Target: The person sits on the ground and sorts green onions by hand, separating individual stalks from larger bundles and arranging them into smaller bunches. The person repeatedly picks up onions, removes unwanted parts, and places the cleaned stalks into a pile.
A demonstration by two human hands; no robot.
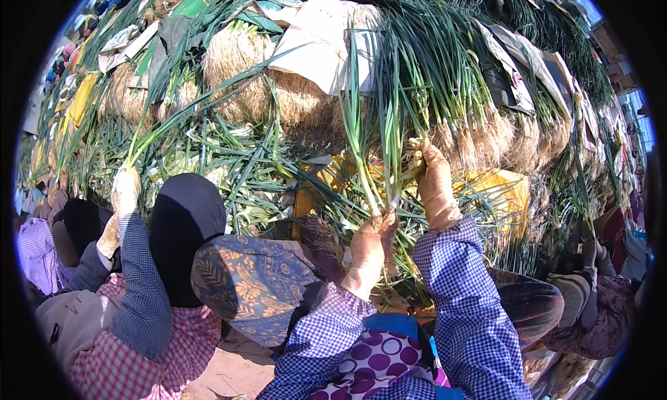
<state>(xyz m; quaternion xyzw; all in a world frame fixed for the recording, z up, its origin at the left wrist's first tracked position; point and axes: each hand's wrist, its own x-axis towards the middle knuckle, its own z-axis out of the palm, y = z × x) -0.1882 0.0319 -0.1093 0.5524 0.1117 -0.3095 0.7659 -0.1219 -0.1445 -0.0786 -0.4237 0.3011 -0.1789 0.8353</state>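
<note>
My left hand (367, 249), in a pale glove, grips a small bunch of green onions (371, 189) low down near the root end. Their white stems rise from the fist and the long green leaves fan upward. Level with the stems, on their right side, my gloved right hand (437, 189) has its fingers bent around a pale green leaf (410, 174) of the bunch. Part of that grip is hidden behind the fingers. Below both hands lie loose leaves and root trimmings (406, 254).
Large bundles of green onions (432, 61) with tan roots (239, 61) are stacked ahead, some under a white sheet (323, 40). A yellow sheet (500, 196) lies at right. Close on my left, a co-worker's gloved hand (126, 191) holds onions; another person sits at far right.
</note>
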